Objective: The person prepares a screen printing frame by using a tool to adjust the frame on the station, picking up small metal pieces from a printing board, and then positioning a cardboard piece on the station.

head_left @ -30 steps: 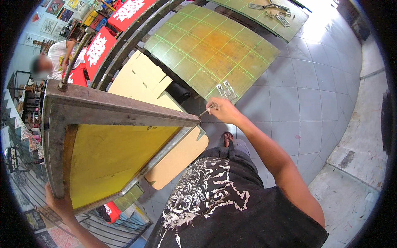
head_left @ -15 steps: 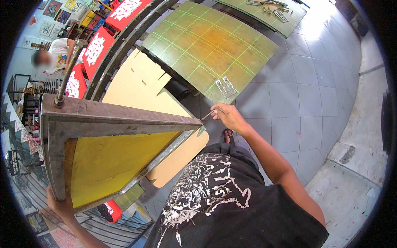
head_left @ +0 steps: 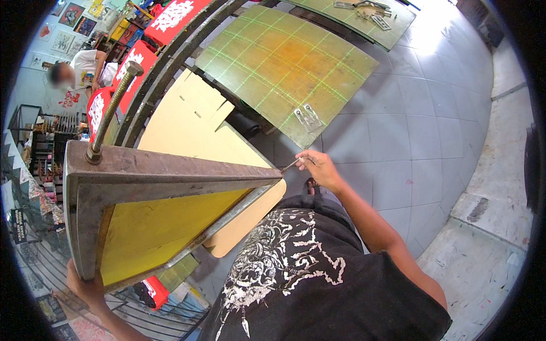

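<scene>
Head view: the metal-framed printing screen (head_left: 165,199), with its yellow mesh facing down and outward, is held up on edge in front of the person's chest, tilted toward the left. The left hand (head_left: 85,284) grips the frame's lower corner from beneath, fingers closed around the edge. The right hand (head_left: 318,167) is at the opposite corner, fingers pinched shut on a small thin tool (head_left: 291,165) — its tip meets the frame's corner, though what kind of tool it is cannot be told. A threaded metal rod (head_left: 111,108) stands up from the frame's top edge.

Behind the screen lies a flat tan cardboard board (head_left: 193,125), and beyond it a green gridded pallet (head_left: 284,62) with small metal clamps (head_left: 307,118) near its edge. Red printed shirts (head_left: 136,62) lie on further pallets, where another person (head_left: 79,68) is bent over.

By the look of it, the work at that corner is under way, not finished — the screen is off the press and nothing is yet set down.
</scene>
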Demonstrator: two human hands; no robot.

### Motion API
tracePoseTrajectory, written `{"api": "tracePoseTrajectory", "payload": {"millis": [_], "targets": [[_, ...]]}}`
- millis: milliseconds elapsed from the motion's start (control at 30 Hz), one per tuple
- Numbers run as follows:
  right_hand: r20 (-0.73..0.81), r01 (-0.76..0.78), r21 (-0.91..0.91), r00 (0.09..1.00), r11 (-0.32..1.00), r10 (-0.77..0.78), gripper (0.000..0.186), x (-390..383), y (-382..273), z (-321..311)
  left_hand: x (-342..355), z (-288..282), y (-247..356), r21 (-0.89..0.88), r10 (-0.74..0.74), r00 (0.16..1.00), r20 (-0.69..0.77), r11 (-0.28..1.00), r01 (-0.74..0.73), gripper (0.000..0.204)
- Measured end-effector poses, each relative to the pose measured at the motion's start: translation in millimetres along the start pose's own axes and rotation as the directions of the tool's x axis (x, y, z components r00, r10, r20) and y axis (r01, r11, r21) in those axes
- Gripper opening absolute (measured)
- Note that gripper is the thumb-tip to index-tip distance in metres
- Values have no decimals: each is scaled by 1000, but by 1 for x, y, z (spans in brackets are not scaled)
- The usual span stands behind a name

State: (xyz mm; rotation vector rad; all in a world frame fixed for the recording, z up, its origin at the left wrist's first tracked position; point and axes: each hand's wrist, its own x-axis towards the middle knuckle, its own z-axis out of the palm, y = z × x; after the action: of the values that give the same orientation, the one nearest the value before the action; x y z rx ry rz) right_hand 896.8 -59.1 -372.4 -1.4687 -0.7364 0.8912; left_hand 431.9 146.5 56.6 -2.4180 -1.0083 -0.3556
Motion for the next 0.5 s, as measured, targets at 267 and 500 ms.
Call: {"api": "tracePoseTrajectory", "payload": {"millis": [267, 500], "targets": [[93, 82, -347, 994, 934, -53, 23, 11, -5, -5, -2, -8, 17, 11, 2, 1000, -10, 1000, -2, 38], [33, -128, -519, 985, 845, 170, 32, 18, -21, -2, -11, -5, 17, -42, -51, 999, -17, 998, 50, 44]]}}
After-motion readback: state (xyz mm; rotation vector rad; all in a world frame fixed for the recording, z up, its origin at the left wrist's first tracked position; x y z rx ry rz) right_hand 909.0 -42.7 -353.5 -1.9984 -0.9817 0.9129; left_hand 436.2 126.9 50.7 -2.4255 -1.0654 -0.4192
